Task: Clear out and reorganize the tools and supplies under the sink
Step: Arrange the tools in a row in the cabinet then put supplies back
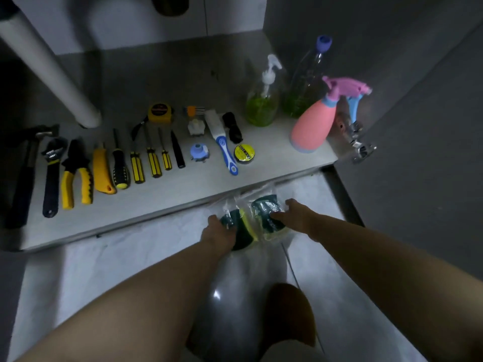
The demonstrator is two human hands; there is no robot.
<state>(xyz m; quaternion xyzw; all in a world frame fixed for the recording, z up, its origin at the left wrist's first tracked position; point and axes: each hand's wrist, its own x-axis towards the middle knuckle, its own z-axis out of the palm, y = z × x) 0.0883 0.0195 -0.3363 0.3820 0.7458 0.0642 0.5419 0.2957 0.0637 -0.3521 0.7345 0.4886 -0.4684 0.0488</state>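
Two plastic-wrapped scouring sponges lie on the floor just in front of the cabinet shelf [167,194]. My left hand [219,232] grips the left sponge pack [243,226]. My right hand [295,216] holds the right sponge pack [264,207]. On the shelf, tools lie in a row: hammer [24,176], wrench [52,176], pliers [77,173], utility knife [102,169], several screwdrivers [137,165]. Behind them sit a tape measure [159,113], a brush [224,147] and a tape roll [244,153].
A pump bottle [262,100], a clear bottle [305,82] and a pink spray bottle [313,121] stand at the shelf's right. A white drain pipe [49,64] slants down at the left. A door hinge [358,142] juts at the right edge. My knee [287,312] is low in view.
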